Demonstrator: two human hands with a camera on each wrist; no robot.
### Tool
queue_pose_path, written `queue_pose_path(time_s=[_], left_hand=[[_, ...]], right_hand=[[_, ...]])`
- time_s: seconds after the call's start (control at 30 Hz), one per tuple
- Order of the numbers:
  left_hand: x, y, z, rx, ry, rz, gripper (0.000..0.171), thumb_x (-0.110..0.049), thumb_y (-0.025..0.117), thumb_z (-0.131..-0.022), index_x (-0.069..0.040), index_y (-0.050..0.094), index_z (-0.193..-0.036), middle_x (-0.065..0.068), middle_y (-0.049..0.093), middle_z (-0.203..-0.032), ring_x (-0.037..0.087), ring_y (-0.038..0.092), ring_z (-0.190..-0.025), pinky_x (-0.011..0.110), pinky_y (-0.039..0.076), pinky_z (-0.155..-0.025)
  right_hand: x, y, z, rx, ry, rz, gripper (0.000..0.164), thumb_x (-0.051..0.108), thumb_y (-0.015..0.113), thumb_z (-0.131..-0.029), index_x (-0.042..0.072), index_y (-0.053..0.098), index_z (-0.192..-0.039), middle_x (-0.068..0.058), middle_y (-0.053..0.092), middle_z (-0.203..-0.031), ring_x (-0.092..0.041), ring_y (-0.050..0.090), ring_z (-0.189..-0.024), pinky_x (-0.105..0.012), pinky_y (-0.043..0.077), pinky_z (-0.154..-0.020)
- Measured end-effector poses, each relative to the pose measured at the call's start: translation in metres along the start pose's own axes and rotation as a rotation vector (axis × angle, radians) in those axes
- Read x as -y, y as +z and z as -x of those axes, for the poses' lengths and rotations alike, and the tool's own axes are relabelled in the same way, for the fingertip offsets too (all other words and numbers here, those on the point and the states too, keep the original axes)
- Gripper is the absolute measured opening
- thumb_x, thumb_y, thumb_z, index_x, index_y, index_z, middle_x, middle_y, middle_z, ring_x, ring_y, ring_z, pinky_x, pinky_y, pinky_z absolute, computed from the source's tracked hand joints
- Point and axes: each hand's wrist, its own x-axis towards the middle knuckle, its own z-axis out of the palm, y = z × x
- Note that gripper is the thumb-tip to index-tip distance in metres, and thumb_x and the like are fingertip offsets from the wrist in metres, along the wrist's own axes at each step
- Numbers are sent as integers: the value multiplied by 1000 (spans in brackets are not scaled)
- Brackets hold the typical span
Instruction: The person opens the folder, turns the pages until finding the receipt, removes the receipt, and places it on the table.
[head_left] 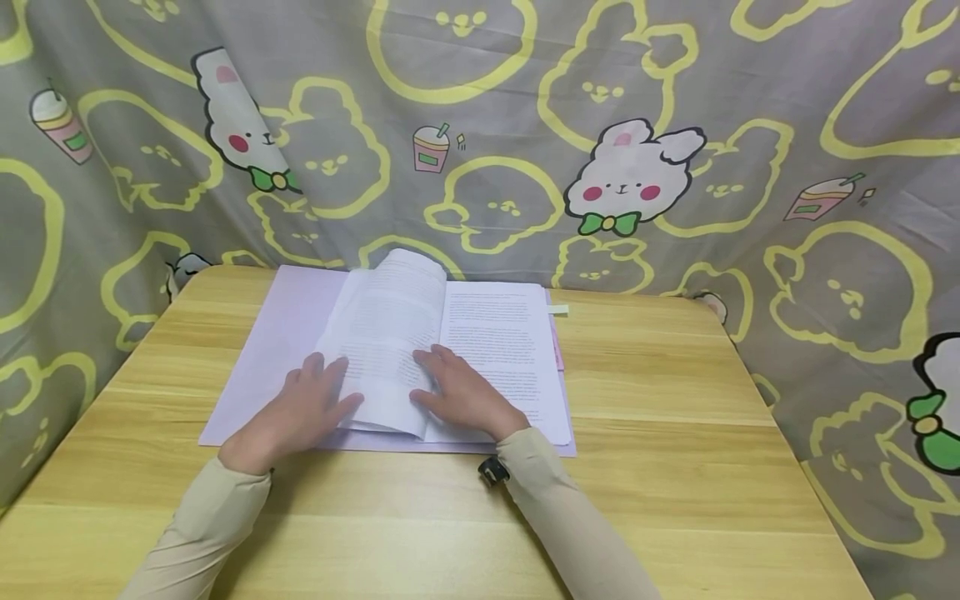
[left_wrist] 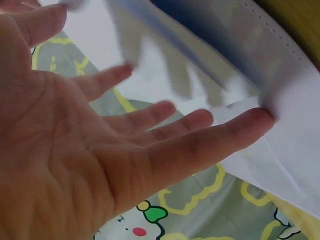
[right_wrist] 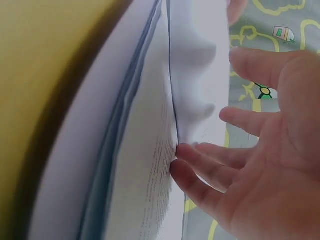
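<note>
Grey cloth (head_left: 510, 125) printed with yellow outlines and white rabbits hangs at twelve o'clock, behind the wood-grained table (head_left: 675, 483). On the table before me a lilac folder (head_left: 277, 350) lies spread, holding a stack of printed sheets (head_left: 498, 333). Taking the stack as my dial, the folder's bare cover stretches out at nine o'clock, while a small white tab (head_left: 558, 310) sticks out between two and three. Several leaves (head_left: 390, 308) lean over to the left, their top end bulging up at twelve.

My left hand (head_left: 303, 408) is at eight o'clock, fingers straight and spread apart, near the lower left of those leaves; it grips nothing. My right hand (head_left: 465, 392) is at four, fingers extended and apart, two fingertips against a page edge in the right wrist view, with nothing clamped between them. At my right wrist, toward five o'clock, sits a small black device (head_left: 492, 471).
</note>
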Motion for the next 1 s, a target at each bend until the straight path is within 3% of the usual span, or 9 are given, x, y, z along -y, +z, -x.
queue_pose_path(time_s=[0.13,0.33,0.63,0.77,1.0], left_hand=[[0,-1,-1,-16,1,28,75,-42,47,-107,12,26,-154,49,16,-152,69,23,-137,76,23,-111],[-2,-2,-1,7,-45,48,79,-51,41,-107,9,24,-156,47,15,-155,67,19,-141,75,22,-113],[-2,0,0,22,-49,14,78,-51,43,-106,9,31,-155,47,19,-154,67,20,-141,75,24,-112],[-3,0,1,14,-58,-22,78,-53,45,-105,6,34,-154,43,26,-154,66,26,-138,77,32,-105],[-1,0,2,26,-113,-99,74,-55,47,-103,-3,38,-155,30,41,-146,56,42,-127,77,46,-81]], right_hand=[[3,1,0,20,-30,60,62,40,59,-102,16,44,-156,-10,30,-167,-35,35,-151,-48,30,-122],[5,3,1,46,-67,155,58,45,62,-99,19,53,-150,-5,37,-164,-29,37,-150,-50,33,-120],[8,5,4,64,-100,211,51,47,64,-96,21,64,-139,1,48,-158,-32,39,-148,-53,37,-116],[9,3,5,81,-116,216,47,46,64,-96,21,67,-135,3,51,-155,-31,42,-146,-51,38,-116],[10,0,8,121,-129,174,37,43,65,-96,21,73,-124,4,56,-150,-30,44,-143,-48,37,-116]])
